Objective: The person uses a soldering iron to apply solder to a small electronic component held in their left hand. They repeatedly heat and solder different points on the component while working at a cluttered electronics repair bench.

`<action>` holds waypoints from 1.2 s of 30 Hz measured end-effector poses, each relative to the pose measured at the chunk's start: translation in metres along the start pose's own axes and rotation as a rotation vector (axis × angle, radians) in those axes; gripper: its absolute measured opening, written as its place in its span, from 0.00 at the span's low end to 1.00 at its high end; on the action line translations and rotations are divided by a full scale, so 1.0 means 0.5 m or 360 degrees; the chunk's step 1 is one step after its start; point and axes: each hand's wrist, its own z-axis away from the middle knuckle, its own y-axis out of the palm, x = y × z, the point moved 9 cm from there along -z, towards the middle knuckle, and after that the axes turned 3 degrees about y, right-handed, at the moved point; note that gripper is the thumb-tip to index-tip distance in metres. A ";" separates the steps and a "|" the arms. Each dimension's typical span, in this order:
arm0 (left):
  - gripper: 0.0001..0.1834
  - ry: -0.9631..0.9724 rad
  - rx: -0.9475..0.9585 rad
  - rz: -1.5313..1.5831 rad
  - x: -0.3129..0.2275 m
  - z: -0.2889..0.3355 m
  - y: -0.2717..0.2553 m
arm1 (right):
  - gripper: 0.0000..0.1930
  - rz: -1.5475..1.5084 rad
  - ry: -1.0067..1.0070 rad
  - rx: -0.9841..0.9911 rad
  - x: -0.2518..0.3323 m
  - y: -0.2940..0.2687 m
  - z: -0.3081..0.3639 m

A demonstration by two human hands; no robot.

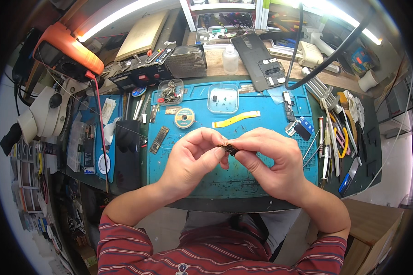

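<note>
A small dark part [230, 149], too small to name surely, is pinched between my two hands above the blue work mat [225, 183]. My left hand [195, 153] grips its left end with thumb and forefinger. On its other end, the thumb and fingers of my right hand [273, 158] close in a pinch. Just beyond the hands lies a yellow flex cable [236, 119]. A spool of wire [184, 118] and a narrow circuit board [159, 139] rest on the mat left of my left hand.
Behind the mat's middle stand a clear tray of tiny parts [223, 99], a box of scraps [170, 92] and a white bottle [231, 59]. Pliers with yellow handles [343, 143] and other tools crowd the right. An orange multimeter [69, 52] hangs at far left; a black cable [335, 59] arches at back right.
</note>
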 end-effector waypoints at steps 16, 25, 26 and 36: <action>0.06 0.0179 0.0118 -0.0012 -0.011 -0.004 0.004 | 0.09 -0.0124 0.0044 -0.0067 0.002 -0.007 0.001; 0.05 0.0117 0.0096 -0.0016 -0.009 -0.004 0.007 | 0.09 -0.0152 0.0081 -0.0060 -0.004 -0.008 0.003; 0.05 0.0103 0.0092 -0.0009 -0.010 -0.003 0.009 | 0.09 -0.0161 0.0091 -0.0054 -0.003 -0.007 0.003; 0.05 -0.0019 0.0028 0.0086 -0.003 0.004 0.003 | 0.10 -0.0227 0.0197 -0.0179 -0.016 -0.021 0.004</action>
